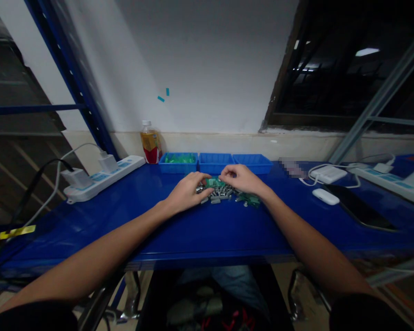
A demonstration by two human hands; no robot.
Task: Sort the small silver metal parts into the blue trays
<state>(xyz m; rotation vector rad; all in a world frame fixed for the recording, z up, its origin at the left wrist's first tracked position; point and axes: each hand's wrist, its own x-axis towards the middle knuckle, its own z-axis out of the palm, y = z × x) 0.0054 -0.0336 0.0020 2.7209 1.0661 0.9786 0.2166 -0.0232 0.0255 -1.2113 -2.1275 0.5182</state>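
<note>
My left hand (189, 192) curves over the left side of a pile of small grey metal parts (221, 195). A see-through green plastic piece (213, 182) sits between its thumb and index finger, seemingly held there. Just right of that piece, my right hand (243, 178) has its fingers curled into a pinch. Whatever may be in that pinch is too small to tell. Below the right wrist lie more dark green pieces (250, 199), beside the metal parts on the blue table (207, 234).
Behind the pile stand a blue bin (178, 168) holding green pieces and two more blue bins (216, 168) (253, 164). A drink bottle (150, 142) is beside them. Power strips (103, 177) flank the table; a phone (360, 209) and white case (325, 196) lie right.
</note>
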